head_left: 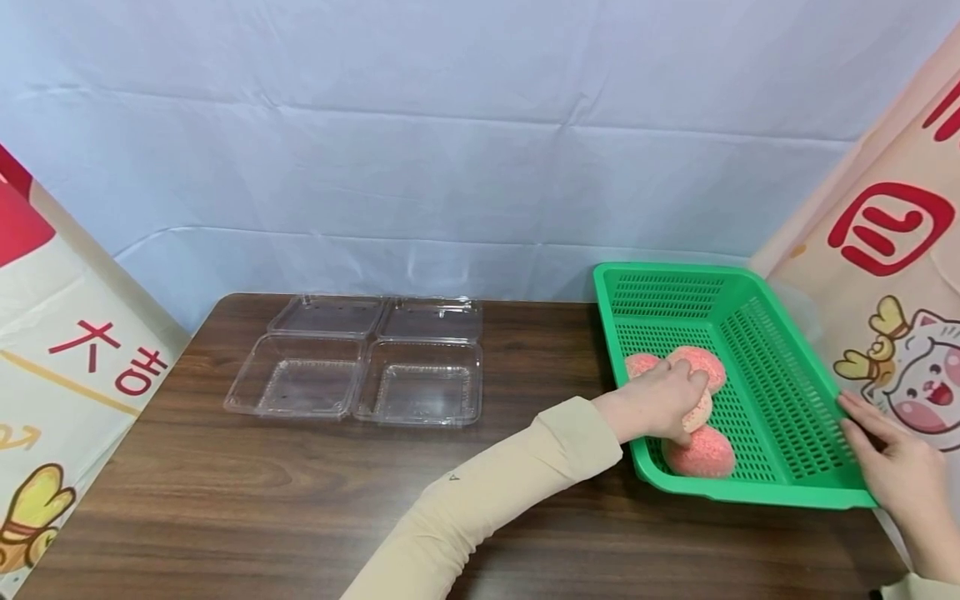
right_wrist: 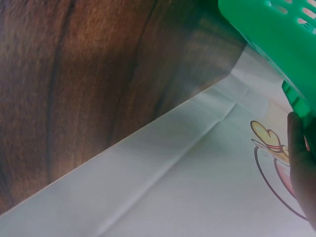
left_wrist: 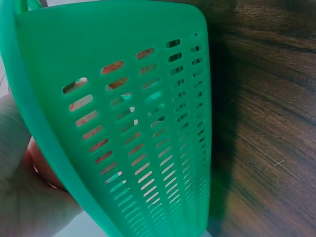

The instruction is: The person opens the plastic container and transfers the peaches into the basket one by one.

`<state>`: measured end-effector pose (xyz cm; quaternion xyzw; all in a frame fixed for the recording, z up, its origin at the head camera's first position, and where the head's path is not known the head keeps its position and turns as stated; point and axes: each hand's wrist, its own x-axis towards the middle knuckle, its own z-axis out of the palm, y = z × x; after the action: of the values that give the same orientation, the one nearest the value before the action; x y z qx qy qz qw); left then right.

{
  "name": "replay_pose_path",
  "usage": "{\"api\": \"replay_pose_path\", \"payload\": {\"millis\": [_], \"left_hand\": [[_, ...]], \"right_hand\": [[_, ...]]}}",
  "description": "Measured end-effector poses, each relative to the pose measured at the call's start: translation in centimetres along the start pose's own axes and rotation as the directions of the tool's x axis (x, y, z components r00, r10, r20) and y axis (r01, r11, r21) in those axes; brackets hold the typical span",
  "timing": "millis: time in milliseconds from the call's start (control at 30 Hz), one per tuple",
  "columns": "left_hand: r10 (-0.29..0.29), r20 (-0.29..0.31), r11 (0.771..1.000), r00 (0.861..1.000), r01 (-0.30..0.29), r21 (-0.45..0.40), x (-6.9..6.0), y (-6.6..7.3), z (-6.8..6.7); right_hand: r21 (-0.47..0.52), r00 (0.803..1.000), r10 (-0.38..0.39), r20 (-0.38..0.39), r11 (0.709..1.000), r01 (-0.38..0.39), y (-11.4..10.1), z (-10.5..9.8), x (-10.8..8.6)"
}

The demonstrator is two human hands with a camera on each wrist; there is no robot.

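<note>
My left hand (head_left: 670,398) reaches over the near left side of a green plastic basket (head_left: 787,392). Its fingers curl over a pale peach-coloured ball (head_left: 699,413), partly hidden beneath them. Around it in the basket lie mottled pink balls: one in front (head_left: 701,454), one behind (head_left: 701,365) and one at the left wall (head_left: 642,363). The basket's slotted wall (left_wrist: 133,113) fills much of the left wrist view, with part of the left hand (left_wrist: 34,197) behind its rim. My right hand (head_left: 903,467) grips the basket's right rim; its fingers also show in the right wrist view.
Two clear plastic clamshell boxes (head_left: 427,392) stand side by side with lids raised on the left half of the brown wooden table (head_left: 225,492). A pale cloth (head_left: 450,183) hangs behind the table, and printed sheets (head_left: 900,292) flank it.
</note>
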<state>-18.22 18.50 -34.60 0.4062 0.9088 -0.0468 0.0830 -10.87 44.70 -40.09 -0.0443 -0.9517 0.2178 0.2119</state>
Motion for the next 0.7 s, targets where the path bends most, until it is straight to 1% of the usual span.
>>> {"api": "replay_pose_path", "payload": {"millis": [167,367,600,700], "left_hand": [[-0.012,0.010,1.000,1.000,0.012,-0.007,-0.3,0.0,-0.2],[-0.016,0.056,0.999,0.998,0.018,-0.044,-0.7,-0.1,-0.6],[-0.062,0.125,0.987,0.990,0.079,-0.139,-1.2,-0.3,-1.0],[-0.074,0.137,0.985,0.988,0.094,-0.146,-1.3,-0.3,-1.0]], "right_hand": [[-0.001,1.000,-0.008,-0.009,1.000,0.008,-0.8,-0.4,0.0],[0.009,1.000,-0.010,-0.022,1.000,0.010,-0.9,-0.5,-0.1],[0.009,0.999,-0.026,-0.026,1.000,0.026,-0.8,-0.4,0.0],[0.011,0.999,-0.034,-0.032,0.999,0.034,-0.9,-0.5,0.1]]}}
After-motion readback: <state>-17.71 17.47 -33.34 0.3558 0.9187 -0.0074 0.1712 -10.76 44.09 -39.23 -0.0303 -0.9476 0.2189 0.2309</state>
